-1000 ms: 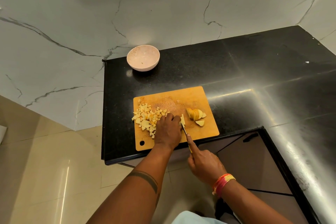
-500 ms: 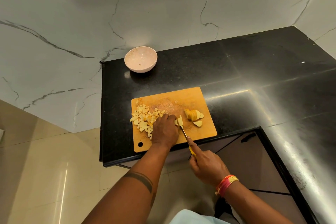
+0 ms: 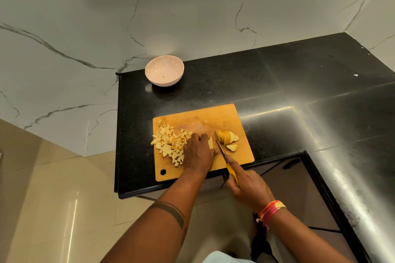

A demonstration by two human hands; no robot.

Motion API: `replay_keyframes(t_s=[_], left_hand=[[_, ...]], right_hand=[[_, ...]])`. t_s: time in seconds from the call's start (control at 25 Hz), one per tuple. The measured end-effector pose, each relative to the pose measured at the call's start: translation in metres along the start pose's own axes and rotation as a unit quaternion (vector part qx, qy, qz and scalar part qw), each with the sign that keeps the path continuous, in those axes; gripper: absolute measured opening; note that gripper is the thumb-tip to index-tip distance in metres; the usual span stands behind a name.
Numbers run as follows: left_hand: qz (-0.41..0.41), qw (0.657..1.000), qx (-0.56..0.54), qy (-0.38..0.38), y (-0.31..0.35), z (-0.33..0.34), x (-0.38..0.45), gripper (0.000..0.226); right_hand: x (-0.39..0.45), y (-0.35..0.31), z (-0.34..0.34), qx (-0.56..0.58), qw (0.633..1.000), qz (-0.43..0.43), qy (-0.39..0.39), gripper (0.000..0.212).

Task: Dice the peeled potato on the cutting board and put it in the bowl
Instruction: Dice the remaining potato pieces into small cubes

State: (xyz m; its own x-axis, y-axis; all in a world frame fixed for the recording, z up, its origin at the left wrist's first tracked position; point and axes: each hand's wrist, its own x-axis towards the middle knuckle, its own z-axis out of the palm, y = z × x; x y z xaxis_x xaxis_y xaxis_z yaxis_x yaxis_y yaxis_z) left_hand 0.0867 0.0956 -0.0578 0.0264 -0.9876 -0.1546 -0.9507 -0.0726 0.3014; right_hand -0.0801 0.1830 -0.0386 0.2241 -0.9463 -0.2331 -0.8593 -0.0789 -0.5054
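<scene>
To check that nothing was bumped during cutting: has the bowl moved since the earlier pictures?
No. The bowl stays at the far left corner of the countertop, equally far behind the cutting board. Only the camera shifted.

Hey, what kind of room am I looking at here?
Most likely a home kitchen. A black stone countertop runs into a corner under marble-look walls, a wooden cutting board carries diced potato, and a pink bowl stands behind it.
</scene>
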Motion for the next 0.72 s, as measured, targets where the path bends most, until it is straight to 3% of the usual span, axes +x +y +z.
replay_keyframes(t_s=[0.4,0.72], left_hand=[[0.035,0.996,-0.079,-0.025,-0.009,-0.009,0.012,0.043],[0.043,0.994,-0.102,-0.025,-0.021,-0.011,0.013,0.039]], right_hand=[[0.034,-0.013,0.002,-0.023,0.999,0.041,-0.010,0.071],[0.024,-0.020,0.015,-0.019,0.999,0.019,-0.030,0.072]])
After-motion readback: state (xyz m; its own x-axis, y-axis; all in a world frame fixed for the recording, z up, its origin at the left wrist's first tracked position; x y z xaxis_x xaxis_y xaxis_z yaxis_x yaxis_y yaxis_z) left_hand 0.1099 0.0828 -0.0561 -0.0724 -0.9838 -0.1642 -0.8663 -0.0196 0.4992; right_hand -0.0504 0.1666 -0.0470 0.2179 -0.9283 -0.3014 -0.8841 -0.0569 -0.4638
